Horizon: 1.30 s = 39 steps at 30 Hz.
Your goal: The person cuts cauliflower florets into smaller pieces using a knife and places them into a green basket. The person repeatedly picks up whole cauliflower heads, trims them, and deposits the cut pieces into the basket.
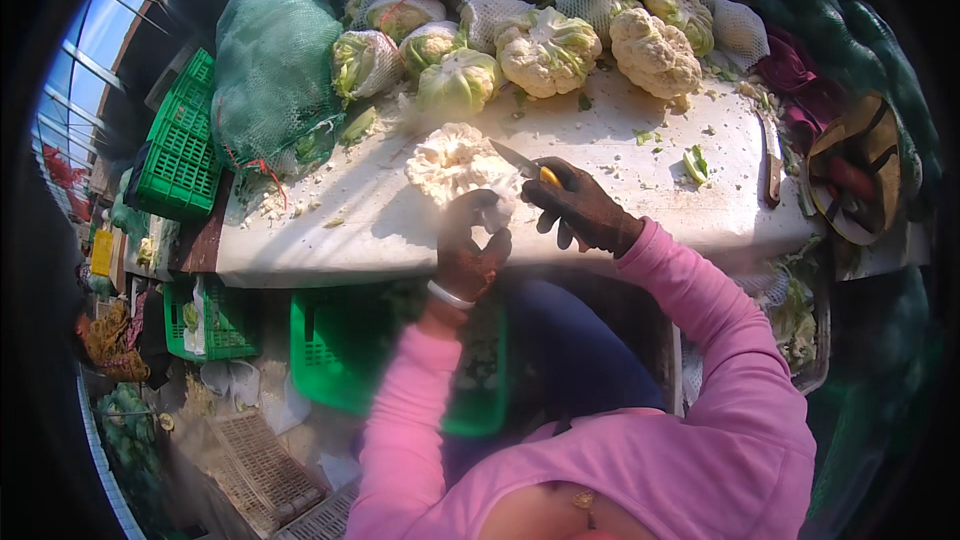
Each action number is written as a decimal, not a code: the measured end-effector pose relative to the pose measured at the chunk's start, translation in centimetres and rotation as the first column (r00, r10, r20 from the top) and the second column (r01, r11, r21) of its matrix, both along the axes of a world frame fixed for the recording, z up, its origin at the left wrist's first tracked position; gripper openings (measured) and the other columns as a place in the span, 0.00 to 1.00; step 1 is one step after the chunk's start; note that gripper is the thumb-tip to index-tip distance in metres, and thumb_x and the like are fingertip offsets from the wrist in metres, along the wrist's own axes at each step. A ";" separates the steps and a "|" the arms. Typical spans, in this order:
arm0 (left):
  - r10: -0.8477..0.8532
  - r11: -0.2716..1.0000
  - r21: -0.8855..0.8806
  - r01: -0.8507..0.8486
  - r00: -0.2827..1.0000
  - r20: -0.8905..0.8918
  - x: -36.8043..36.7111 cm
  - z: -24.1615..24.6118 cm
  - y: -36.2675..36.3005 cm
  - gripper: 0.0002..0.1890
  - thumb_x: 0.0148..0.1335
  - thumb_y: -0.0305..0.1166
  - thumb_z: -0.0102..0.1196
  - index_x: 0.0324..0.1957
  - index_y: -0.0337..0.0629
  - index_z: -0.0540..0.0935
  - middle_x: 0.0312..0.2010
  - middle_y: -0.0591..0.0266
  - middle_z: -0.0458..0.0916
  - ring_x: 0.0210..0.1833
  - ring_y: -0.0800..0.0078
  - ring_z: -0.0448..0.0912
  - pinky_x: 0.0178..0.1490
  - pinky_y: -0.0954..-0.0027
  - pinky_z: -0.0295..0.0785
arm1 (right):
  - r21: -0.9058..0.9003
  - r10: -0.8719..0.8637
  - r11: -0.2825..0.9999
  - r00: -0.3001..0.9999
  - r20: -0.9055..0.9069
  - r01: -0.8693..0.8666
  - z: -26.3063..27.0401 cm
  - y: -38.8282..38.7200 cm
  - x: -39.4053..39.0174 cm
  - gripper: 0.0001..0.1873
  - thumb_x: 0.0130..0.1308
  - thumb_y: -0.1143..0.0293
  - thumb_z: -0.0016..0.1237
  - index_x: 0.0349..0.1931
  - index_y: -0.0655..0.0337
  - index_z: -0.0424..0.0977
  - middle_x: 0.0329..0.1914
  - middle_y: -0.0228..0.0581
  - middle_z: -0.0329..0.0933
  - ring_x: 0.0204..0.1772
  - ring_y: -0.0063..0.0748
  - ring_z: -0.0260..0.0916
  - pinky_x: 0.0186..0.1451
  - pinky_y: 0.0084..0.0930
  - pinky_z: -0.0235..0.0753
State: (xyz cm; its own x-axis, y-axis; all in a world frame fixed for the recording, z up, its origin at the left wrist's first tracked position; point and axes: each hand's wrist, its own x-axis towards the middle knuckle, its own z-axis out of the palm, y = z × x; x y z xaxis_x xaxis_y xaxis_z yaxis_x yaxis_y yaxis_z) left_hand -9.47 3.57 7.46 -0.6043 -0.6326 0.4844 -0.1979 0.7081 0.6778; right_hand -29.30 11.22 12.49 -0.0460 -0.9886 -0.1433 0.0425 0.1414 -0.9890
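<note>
A cut cauliflower head (454, 157) with a hollowed centre lies on the white-covered table in front of me. My left hand (469, 244), in a dark soiled glove, curls at its near edge, and a pale, blurred cauliflower piece (496, 216) sits between its thumb and fingers. In my gloved right hand (581, 202) is a small knife with a yellow handle (550, 177). Its blade (513, 158) points up and left, over the right side of the head; whether it touches cannot be told.
Several cauliflowers (547, 52), many in white foam nets, are heaped along the back. A green mesh sack (277, 75) stands at left beside a green crate (180, 135). Another knife (772, 157) and a straw-coloured hat (855, 172) lie at right. Below the table edge sits a green basket (330, 390).
</note>
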 end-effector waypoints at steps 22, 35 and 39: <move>0.108 0.994 -0.043 -0.100 0.913 0.394 7.3 -2.6 4.6 0.28 0.48 0.31 0.65 0.55 0.46 0.75 0.48 0.54 0.77 0.47 0.56 0.76 0.52 0.59 0.71 | -0.425 -0.384 0.901 0.615 -0.689 0.086 -4.4 2.5 -5.5 0.06 0.60 0.72 0.50 0.38 0.58 0.70 0.33 0.48 0.72 0.35 0.52 0.73 0.36 0.40 0.74; 0.114 0.795 0.598 -0.100 0.993 0.015 2.0 -4.0 -15.2 0.38 0.49 0.30 0.70 0.63 0.40 0.68 0.57 0.58 0.72 0.55 0.70 0.73 0.57 0.69 0.70 | -0.525 -0.514 0.850 0.294 -0.806 0.048 -8.6 -14.9 6.0 0.13 0.55 0.68 0.47 0.43 0.54 0.72 0.52 0.38 0.71 0.60 0.54 0.65 0.52 0.45 0.72; 0.210 0.751 0.661 0.001 0.948 -0.239 3.5 -5.4 -12.9 0.32 0.52 0.24 0.67 0.60 0.40 0.71 0.55 0.61 0.73 0.54 0.72 0.73 0.54 0.72 0.73 | -0.547 -0.457 0.823 0.395 -0.797 -0.150 -9.9 -15.7 3.5 0.14 0.55 0.72 0.47 0.44 0.55 0.72 0.56 0.37 0.71 0.62 0.51 0.64 0.57 0.40 0.71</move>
